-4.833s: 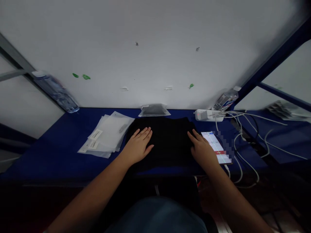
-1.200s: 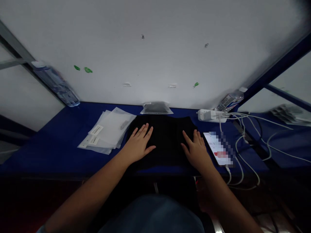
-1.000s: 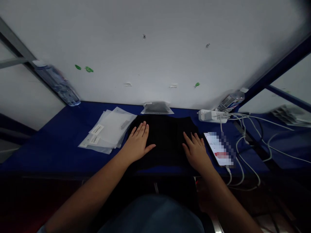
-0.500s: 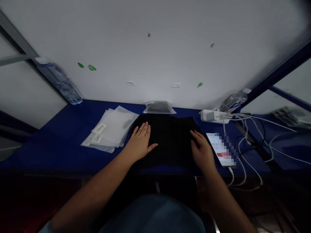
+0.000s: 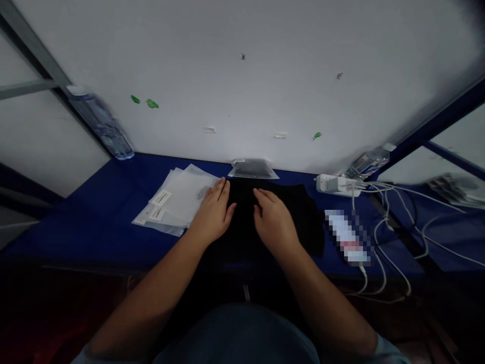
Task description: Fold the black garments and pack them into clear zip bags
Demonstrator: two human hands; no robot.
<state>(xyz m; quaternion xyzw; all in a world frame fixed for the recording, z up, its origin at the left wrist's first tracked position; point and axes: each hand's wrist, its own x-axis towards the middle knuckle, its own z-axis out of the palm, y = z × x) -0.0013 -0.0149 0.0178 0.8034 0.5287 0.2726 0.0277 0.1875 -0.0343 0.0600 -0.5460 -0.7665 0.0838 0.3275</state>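
Note:
A black piece of folded cloth lies on the blue table in front of me; its exact kind is too dark to make out. My left hand rests flat on its left side, fingers stretched out and thumb apart. Toward the middle of the cloth lies my right hand, palm down, with fingers extended and the thumb a little apart. Neither hand grips anything. Just left of my left hand, several frosted plastic bags with white labels are stacked, partly under its edge.
A filled clear bag leans against the white wall. At right are a power strip, white cables and a blurred phone. Bottles stand at the back left and back right.
My right hand has moved left from the cloth's right edge to its middle. The cloth's right side now spreads further toward the phone. My left hand stays at the left side.

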